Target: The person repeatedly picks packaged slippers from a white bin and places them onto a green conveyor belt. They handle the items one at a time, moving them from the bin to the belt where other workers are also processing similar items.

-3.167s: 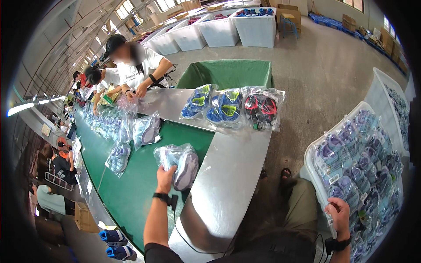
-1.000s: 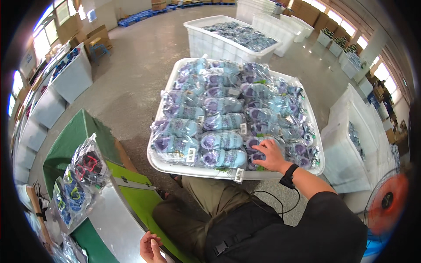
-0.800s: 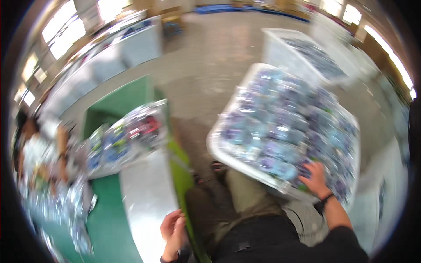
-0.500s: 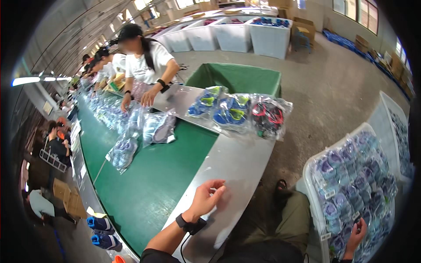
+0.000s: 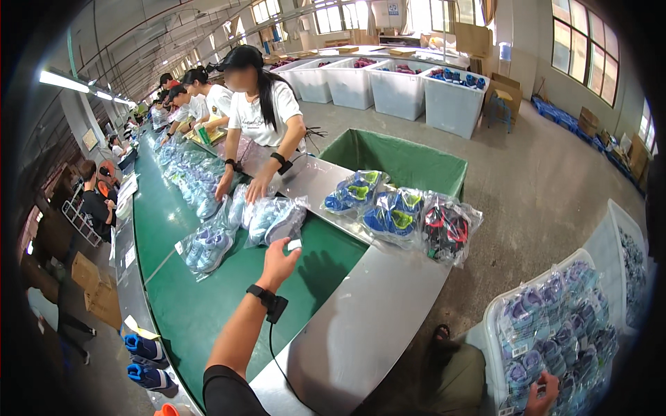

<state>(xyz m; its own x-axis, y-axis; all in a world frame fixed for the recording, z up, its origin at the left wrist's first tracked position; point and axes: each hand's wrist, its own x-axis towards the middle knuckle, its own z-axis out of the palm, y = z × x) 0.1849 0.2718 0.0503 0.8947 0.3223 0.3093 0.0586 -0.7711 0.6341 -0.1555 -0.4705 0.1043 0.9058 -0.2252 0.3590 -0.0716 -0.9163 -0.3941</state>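
Observation:
My left hand (image 5: 279, 262) reaches over the green conveyor belt, open, its fingers stretched out. The fingertips are at the near edge of a clear bag of light blue and grey shoes (image 5: 276, 220), beside its white label; whether they touch it I cannot tell. Left of that bag lies another bag of pale blue shoes (image 5: 208, 248). At the lower right, my right hand (image 5: 542, 396) is over a white bin (image 5: 491, 322) full of bagged purple and light blue shoes (image 5: 555, 315). Its fingers are loosely bent and apart, with nothing visible in them; its lower part is cut off.
A co-worker in a white shirt (image 5: 260, 114) handles bags across the belt. Bagged blue shoes (image 5: 392, 213) and black-red shoes (image 5: 446, 229) lie on the metal ledge (image 5: 361, 315), before a green bin (image 5: 409, 163). Blue shoes (image 5: 147, 376) stand at the belt's left edge.
My left hand has moved forward from the metal ledge to the bag on the belt. My right hand has drawn back toward the bin's near end. The view has tilted up.

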